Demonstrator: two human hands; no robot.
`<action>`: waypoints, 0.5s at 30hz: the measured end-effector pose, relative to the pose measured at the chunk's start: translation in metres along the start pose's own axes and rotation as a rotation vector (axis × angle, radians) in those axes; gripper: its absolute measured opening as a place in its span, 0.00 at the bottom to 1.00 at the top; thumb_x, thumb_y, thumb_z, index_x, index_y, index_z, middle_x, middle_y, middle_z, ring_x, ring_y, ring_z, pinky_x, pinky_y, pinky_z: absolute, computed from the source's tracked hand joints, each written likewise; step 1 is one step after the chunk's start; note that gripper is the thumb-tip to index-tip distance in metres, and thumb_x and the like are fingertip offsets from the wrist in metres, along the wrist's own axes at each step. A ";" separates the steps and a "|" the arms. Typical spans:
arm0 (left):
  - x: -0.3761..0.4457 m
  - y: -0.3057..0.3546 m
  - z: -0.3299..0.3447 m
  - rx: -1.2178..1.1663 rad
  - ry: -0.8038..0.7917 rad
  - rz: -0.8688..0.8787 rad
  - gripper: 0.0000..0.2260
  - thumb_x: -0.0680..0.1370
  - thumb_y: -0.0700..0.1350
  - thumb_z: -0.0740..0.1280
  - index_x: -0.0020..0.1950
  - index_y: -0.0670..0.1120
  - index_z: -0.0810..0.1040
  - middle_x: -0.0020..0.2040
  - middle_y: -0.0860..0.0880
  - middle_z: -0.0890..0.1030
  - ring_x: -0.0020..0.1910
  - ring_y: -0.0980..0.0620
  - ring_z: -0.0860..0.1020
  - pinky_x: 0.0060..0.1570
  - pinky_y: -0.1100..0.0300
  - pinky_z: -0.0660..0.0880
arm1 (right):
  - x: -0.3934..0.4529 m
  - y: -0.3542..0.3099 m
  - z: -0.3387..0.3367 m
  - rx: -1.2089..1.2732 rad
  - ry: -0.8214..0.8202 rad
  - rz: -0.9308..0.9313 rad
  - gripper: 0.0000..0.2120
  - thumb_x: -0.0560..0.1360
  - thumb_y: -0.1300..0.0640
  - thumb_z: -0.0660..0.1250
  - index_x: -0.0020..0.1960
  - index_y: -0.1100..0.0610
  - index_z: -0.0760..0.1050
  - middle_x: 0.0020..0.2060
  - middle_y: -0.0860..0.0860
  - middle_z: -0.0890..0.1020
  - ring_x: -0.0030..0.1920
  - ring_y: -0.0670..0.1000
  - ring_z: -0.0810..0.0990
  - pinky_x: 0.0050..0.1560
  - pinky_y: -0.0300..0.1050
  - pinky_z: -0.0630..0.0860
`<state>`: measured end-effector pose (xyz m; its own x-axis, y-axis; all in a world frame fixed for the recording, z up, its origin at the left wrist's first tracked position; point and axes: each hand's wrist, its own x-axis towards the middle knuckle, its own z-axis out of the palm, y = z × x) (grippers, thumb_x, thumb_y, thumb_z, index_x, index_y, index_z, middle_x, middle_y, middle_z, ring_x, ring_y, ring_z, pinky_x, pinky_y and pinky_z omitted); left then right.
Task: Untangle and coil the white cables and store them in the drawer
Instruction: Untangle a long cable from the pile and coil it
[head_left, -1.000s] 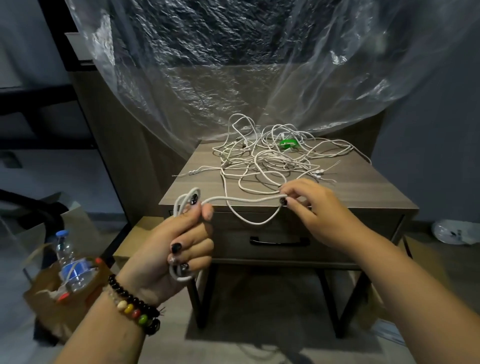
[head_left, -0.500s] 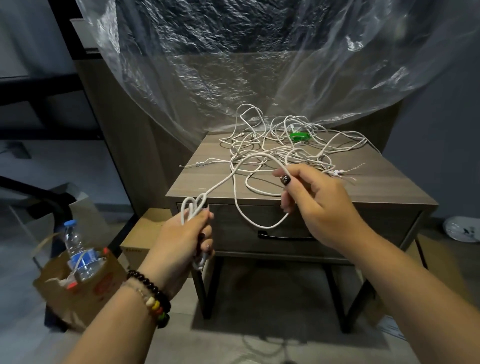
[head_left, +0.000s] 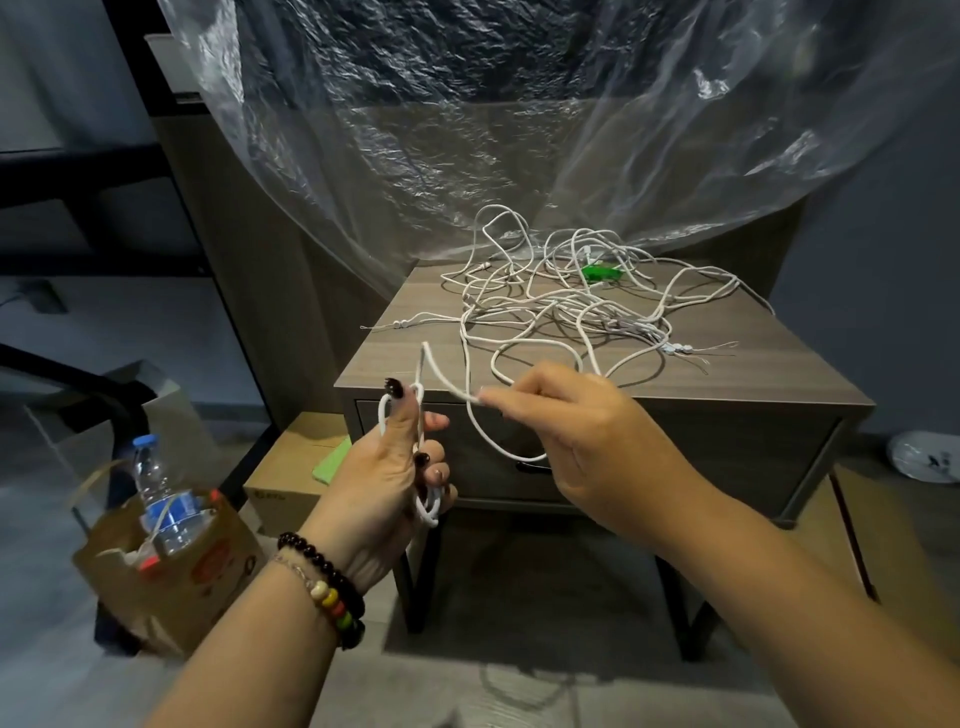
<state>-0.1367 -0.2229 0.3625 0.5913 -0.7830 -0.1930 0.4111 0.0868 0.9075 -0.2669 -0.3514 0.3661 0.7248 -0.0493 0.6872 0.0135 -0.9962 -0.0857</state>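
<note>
With the left hand (head_left: 387, 470) curled around a small coil of white cable (head_left: 423, 499) and the right hand (head_left: 563, 415) pinching its running strand, a hard pull risks dragging the tangled cables (head_left: 566, 312) off the nightstand (head_left: 753, 374), whose drawer (head_left: 727, 457) sits closed.

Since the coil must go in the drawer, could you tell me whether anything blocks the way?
Yes: the drawer is closed. The coil in the left hand also trails through the right hand into the tangled cables.
</note>
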 end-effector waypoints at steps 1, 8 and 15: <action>0.000 0.000 -0.001 -0.021 -0.003 -0.007 0.30 0.63 0.64 0.65 0.53 0.42 0.73 0.30 0.50 0.67 0.28 0.55 0.66 0.36 0.59 0.70 | -0.001 -0.002 0.001 -0.031 -0.020 -0.017 0.22 0.73 0.71 0.57 0.62 0.57 0.78 0.46 0.52 0.79 0.35 0.51 0.72 0.36 0.48 0.74; 0.000 0.001 0.004 0.054 0.063 -0.011 0.27 0.65 0.60 0.68 0.55 0.41 0.75 0.32 0.48 0.70 0.29 0.55 0.69 0.38 0.57 0.71 | -0.005 -0.015 0.008 -0.112 -0.132 -0.077 0.23 0.71 0.68 0.57 0.59 0.53 0.80 0.42 0.51 0.78 0.37 0.53 0.76 0.35 0.45 0.67; 0.006 0.001 0.009 -0.018 0.124 0.036 0.08 0.79 0.45 0.62 0.50 0.41 0.75 0.34 0.46 0.72 0.32 0.53 0.72 0.35 0.60 0.73 | -0.008 -0.020 0.010 -0.058 -0.175 -0.036 0.23 0.70 0.68 0.62 0.61 0.53 0.79 0.43 0.49 0.79 0.35 0.49 0.68 0.35 0.44 0.64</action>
<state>-0.1386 -0.2330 0.3655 0.6866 -0.6973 -0.2060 0.3997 0.1253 0.9080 -0.2662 -0.3302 0.3551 0.8332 -0.0053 0.5529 0.0055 -0.9998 -0.0180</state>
